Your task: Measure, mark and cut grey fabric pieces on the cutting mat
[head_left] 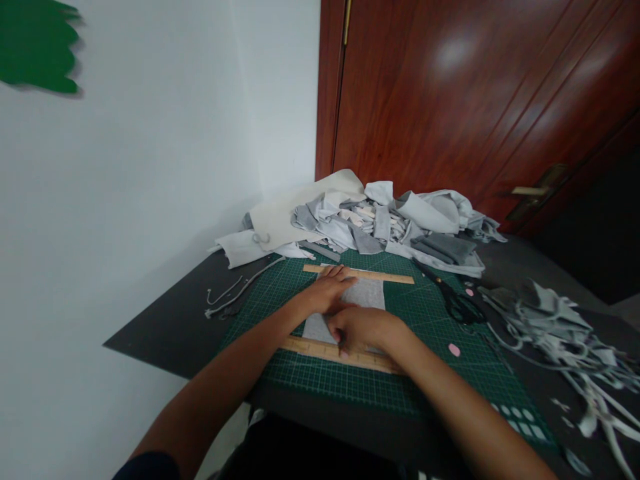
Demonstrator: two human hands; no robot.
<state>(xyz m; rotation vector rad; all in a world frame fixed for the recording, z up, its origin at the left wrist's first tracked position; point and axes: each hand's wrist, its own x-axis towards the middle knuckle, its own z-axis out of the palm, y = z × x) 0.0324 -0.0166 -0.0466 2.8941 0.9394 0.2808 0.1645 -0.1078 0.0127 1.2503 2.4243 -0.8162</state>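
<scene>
Two rulers (383, 275), near and far, bracket your grey cloth (369, 293) on the mat (420, 320): layout looks done, no marks visible. Left hand (330, 292) flat, fingers together; right hand (365, 327) has fingers curled, pinch unclear.

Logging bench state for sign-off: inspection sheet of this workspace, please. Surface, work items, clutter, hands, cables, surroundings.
Surface: green gridded mat on dark table.
Work items: gray fabric; wooden far ruler and near ruler at its ends.
Clutter: fabric pile at back, scissors toward the mat's right edge, tangled scraps at right.
Hands: left hand over the fabric, fingers at far ruler; right hand by near ruler, grip blurred.
Cables: nothing seen that is clearly a cable.
Surroundings: white wall left, brown door behind.
</scene>
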